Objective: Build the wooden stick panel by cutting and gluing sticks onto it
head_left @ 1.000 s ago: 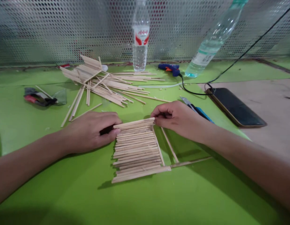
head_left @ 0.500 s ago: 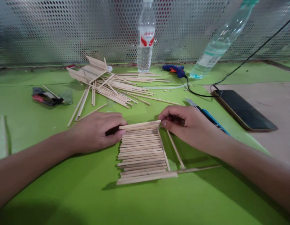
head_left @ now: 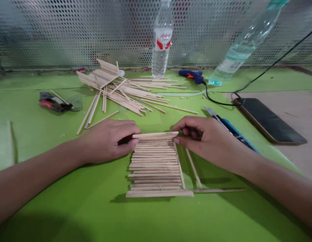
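Note:
A panel of thin wooden sticks (head_left: 156, 164) lies on the green table, its sticks side by side, with a frame of longer sticks reaching out to its right. At its far edge, my left hand (head_left: 110, 141) pinches the left end of the top stick (head_left: 156, 135) between thumb and fingers. My right hand (head_left: 206, 139) has its thumb and index finger at the right end of that same stick; its other fingers are curled. A thicker strip (head_left: 159, 194) runs along the panel's near edge.
Behind are a pile of loose sticks (head_left: 128, 90), a clear bottle (head_left: 162, 43), a tilted greenish bottle (head_left: 236, 53) and a blue glue gun (head_left: 192, 76) with a black cord. A blue knife (head_left: 231, 129) and a phone (head_left: 270, 119) lie right, black-and-red pliers (head_left: 55, 102) left.
The whole scene has shifted slightly to the right in view. The top stick lies a little more level, and my right fingertips are slightly more parted around its end.

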A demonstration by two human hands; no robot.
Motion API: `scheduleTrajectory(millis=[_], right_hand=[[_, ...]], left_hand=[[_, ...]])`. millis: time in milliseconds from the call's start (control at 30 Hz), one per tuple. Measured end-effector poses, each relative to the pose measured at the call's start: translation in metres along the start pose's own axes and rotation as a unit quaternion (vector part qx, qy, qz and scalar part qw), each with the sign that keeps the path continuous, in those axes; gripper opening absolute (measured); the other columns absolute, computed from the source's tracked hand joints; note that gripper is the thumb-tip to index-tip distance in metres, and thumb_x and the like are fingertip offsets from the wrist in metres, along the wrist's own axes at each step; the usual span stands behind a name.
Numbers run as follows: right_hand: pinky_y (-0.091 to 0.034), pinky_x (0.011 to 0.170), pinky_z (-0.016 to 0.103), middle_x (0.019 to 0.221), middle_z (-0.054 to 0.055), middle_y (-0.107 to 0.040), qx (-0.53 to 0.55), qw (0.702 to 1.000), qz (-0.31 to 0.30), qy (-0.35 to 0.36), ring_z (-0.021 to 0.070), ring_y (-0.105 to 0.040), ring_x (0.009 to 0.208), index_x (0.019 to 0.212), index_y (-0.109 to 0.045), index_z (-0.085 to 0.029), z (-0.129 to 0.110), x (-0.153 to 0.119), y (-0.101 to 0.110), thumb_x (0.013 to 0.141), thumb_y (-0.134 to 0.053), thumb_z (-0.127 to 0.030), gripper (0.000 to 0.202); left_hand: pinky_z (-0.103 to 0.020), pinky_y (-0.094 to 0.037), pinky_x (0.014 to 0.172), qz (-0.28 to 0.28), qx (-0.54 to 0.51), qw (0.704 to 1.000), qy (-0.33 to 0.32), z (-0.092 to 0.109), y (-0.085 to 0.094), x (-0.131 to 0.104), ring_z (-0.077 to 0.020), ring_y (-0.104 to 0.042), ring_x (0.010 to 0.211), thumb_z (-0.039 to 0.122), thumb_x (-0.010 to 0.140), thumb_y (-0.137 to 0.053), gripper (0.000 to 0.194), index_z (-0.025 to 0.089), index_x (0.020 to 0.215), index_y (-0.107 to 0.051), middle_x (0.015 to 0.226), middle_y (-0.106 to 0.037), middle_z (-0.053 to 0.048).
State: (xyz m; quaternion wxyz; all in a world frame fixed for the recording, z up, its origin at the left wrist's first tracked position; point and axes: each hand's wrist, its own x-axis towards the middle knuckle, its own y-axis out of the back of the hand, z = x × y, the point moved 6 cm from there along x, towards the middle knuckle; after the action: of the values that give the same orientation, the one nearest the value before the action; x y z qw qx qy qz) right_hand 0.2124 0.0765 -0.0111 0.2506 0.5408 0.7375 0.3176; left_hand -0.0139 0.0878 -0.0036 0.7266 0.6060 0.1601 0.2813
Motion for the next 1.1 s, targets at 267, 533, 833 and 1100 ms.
scheduleTrajectory(millis=[267, 533, 833, 1100], right_hand=[[-0.035, 0.048, 0.028, 0.065, -0.001, -0.060, -0.020, 1.000, 0.009, -0.001, 0.0139, -0.051, 0.055, 0.085, -0.073, -0.023, -0.001, -0.001, 0.003, 0.087, -0.072, -0.042, 0.019], [-0.036, 0.050, 0.029, 0.064, -0.002, -0.061, 0.008, 1.000, -0.009, 0.008, 0.0142, -0.050, 0.057, 0.083, -0.074, -0.023, -0.005, 0.000, -0.001, 0.089, -0.070, -0.038, 0.017], [-0.035, 0.051, 0.028, 0.065, -0.002, -0.061, -0.026, 0.998, -0.032, 0.040, 0.0130, -0.051, 0.057, 0.080, -0.070, -0.021, -0.013, -0.001, 0.001, 0.092, -0.066, -0.031, 0.016], [-0.048, 0.059, 0.030, 0.086, 0.003, -0.075, -0.019, 0.999, -0.006, 0.038, 0.0174, -0.064, 0.070, 0.105, -0.079, -0.023, -0.008, -0.002, 0.008, 0.092, -0.062, -0.031, 0.022]], left_hand=[[-0.030, -0.039, 0.062, 0.001, -0.015, 1.000, 0.002, -0.001, 0.000, -0.001, -0.0148, -0.056, 0.066, 0.030, 0.098, -0.048, 0.020, 0.021, 0.094, -0.065, 0.078, -0.065, -0.001], [-0.031, -0.038, 0.062, 0.002, -0.010, 1.000, 0.003, -0.002, -0.001, -0.001, -0.0156, -0.055, 0.066, 0.032, 0.098, -0.047, 0.022, 0.021, 0.093, -0.065, 0.077, -0.064, -0.001], [-0.030, -0.038, 0.061, -0.002, -0.009, 1.000, -0.001, -0.001, -0.001, -0.003, -0.0145, -0.054, 0.065, 0.030, 0.098, -0.047, 0.020, 0.020, 0.090, -0.063, 0.076, -0.062, 0.000], [-0.028, -0.040, 0.063, 0.019, -0.025, 0.999, 0.004, -0.002, 0.000, -0.003, -0.0136, -0.056, 0.067, 0.031, 0.097, -0.050, 0.018, 0.021, 0.093, -0.065, 0.078, -0.065, 0.001]])
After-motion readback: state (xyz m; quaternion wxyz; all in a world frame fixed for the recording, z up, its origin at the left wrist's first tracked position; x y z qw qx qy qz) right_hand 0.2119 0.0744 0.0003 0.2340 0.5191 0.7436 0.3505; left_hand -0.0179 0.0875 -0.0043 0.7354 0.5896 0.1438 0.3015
